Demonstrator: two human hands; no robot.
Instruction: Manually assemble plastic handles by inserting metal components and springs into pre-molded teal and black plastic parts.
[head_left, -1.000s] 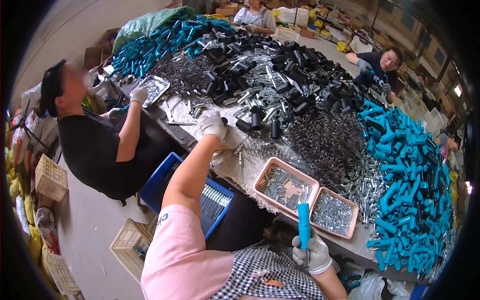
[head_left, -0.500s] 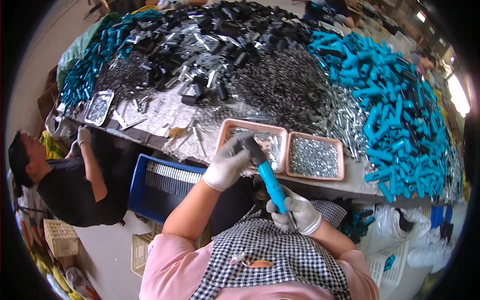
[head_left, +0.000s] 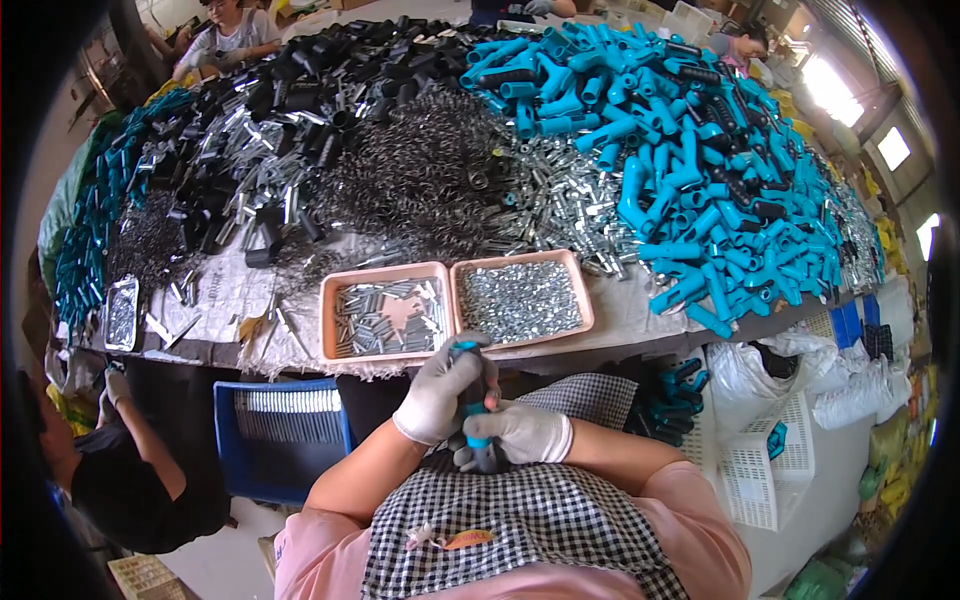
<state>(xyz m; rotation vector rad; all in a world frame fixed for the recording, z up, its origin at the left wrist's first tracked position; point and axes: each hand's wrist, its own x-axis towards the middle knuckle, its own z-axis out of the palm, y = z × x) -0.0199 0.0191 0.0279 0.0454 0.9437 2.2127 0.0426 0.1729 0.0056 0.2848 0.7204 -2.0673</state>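
Both hands wear white gloves and meet just below the table edge, over my checked apron. My left hand (head_left: pixel 442 392) wraps the upper end of a blue plastic handle (head_left: pixel 476 412), which stands nearly upright with a dark part against it. My right hand (head_left: pixel 516 436) grips the lower end of that same handle. Directly beyond the hands stand two pink trays: the left tray (head_left: pixel 328 322) holds short metal pins, the right tray (head_left: pixel 586 306) holds small silvery screws.
The long table carries a heap of blue plastic handles (head_left: pixel 690 170), black grips (head_left: pixel 270 100), wire springs (head_left: pixel 420 170) and metal tubes. A blue crate (head_left: pixel 280 440) stands under the table at left. A person (head_left: pixel 130 470) works at lower left; others sit at the far side. A white basket (head_left: pixel 770 470) stands at right.
My left hand reached far over the table a second ago, then came back with a dark part. Now both hands are drawn in close to my body, closed together on the blue handle.
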